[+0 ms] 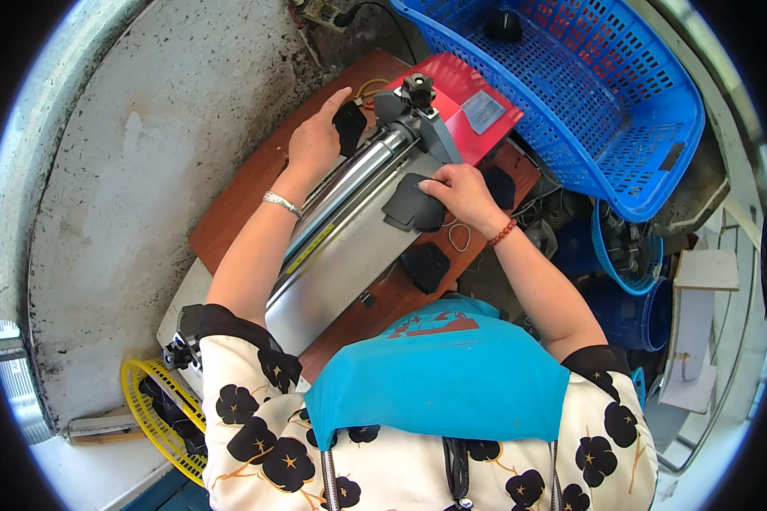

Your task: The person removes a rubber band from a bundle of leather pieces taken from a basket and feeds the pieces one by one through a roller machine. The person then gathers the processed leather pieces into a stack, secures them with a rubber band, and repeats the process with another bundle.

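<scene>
My right hand [464, 194] pinches the edge of a flat black piece with a notched outline [407, 203], thumb on top. This piece lies over the smooth metal plate on the near side of a roller machine [341, 285]. On the far side of the shiny metal roller [362, 162], my left hand [315, 140] has its index finger stretched out. Right beside it is another black piece [349, 128]; whether the hand touches it is unclear, and its other fingers are partly hidden. More black pieces [424, 266] lie on the brown board near my body.
A red machine housing [481, 106] with a black knob [418, 88] stands at the roller's far end. Beyond it sits a large blue basket [571, 111]. A smaller blue basket [631, 255] holds dark pieces. At lower left is a yellow basket [149, 370] with black items.
</scene>
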`<state>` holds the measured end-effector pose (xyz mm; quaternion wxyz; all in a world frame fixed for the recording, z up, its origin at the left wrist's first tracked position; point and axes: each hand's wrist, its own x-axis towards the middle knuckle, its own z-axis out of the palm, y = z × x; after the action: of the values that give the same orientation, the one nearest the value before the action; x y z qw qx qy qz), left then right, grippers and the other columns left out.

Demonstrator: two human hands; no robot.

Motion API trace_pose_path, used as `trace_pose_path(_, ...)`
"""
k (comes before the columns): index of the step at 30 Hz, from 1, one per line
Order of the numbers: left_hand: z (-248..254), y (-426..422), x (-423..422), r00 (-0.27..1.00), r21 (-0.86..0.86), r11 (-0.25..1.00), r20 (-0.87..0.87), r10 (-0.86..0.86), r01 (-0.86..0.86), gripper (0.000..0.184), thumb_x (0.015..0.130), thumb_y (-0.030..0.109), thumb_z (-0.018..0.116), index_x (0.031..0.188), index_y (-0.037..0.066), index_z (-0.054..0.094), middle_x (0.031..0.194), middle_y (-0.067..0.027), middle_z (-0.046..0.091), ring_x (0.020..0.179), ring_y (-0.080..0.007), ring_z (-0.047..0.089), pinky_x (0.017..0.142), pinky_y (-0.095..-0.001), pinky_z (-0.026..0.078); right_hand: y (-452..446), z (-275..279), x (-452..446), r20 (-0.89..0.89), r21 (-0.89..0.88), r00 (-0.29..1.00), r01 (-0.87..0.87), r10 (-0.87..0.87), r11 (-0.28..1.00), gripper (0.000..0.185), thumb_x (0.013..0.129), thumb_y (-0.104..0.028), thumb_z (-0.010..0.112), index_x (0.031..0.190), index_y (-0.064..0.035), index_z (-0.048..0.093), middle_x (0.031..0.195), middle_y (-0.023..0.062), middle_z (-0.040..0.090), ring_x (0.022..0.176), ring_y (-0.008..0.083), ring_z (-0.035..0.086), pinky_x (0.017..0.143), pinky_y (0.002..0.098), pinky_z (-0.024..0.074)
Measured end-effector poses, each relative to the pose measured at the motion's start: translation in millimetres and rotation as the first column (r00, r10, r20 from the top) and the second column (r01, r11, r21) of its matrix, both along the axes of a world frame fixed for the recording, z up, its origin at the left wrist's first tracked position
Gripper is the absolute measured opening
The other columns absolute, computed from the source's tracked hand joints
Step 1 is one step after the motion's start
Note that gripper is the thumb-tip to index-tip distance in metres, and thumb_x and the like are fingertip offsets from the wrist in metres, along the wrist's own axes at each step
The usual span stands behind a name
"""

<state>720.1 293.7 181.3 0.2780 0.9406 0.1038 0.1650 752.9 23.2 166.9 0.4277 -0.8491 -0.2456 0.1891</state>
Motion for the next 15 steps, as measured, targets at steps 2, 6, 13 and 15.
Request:
trace_pose_path(2, 4, -3, -4, 0.988, 0.204, 0.97, 0.047, -0.145, 0.133, 0.055, 0.084, -0.001, 0.051, 0.132, 0.025, 0.053, 0.094, -0.0153, 0.066, 0.083, -0.0343, 0.066, 0.075, -0.0443, 0.052, 1, -3, 0, 0.144, -0.034, 0.989, -0.012, 0.017, 0.999, 0.037, 0.086, -0.03, 0.066, 0.084, 0.0072, 0.069, 0.06, 0.0174, 0.063, 0.049, 0.0246, 0.063, 0.057, 0.0355, 0.0514)
trace_pose_path(6, 7, -7, -9, 0.976, 0.317, 0.931, 0.055, -0.211, 0.183, 0.05, 0.084, 0.001, 0.052, 0.127, 0.025, 0.06, 0.098, -0.0137, 0.066, 0.083, -0.0313, 0.066, 0.073, -0.0422, 0.054, 3, -2, 1, 0.147, -0.061, 0.988, -0.037, 0.045, 0.997, 0.04, 0.088, -0.032, 0.065, 0.082, 0.0072, 0.069, 0.059, 0.0179, 0.062, 0.047, 0.0239, 0.063, 0.055, 0.0353, 0.0513)
trace_pose_path(13, 1, -2, -8, 0.943, 0.326, 0.894, -0.235, -0.237, 0.306, 0.027, 0.082, 0.005, 0.052, 0.1, 0.007, 0.072, 0.115, -0.0102, 0.064, 0.096, -0.0313, 0.064, 0.083, -0.0412, 0.052, -2, 9, -2, -0.161, -0.032, 0.987, -0.002, -0.004, 0.999, 0.039, 0.089, -0.029, 0.065, 0.075, 0.0079, 0.065, 0.057, 0.0125, 0.059, 0.045, 0.0187, 0.06, 0.044, 0.0324, 0.0466)
trace_pose_path(15, 1, -2, -8, 0.933, 0.278, 0.912, -0.282, -0.224, 0.303, 0.026, 0.083, 0.009, 0.052, 0.098, 0.005, 0.072, 0.115, -0.0108, 0.064, 0.098, -0.0315, 0.063, 0.085, -0.0419, 0.051, -5, 4, -2, -0.278, 0.033, 0.96, 0.003, 0.007, 0.999, 0.037, 0.088, -0.026, 0.066, 0.073, 0.0074, 0.064, 0.057, 0.0104, 0.058, 0.044, 0.017, 0.059, 0.042, 0.0311, 0.0455)
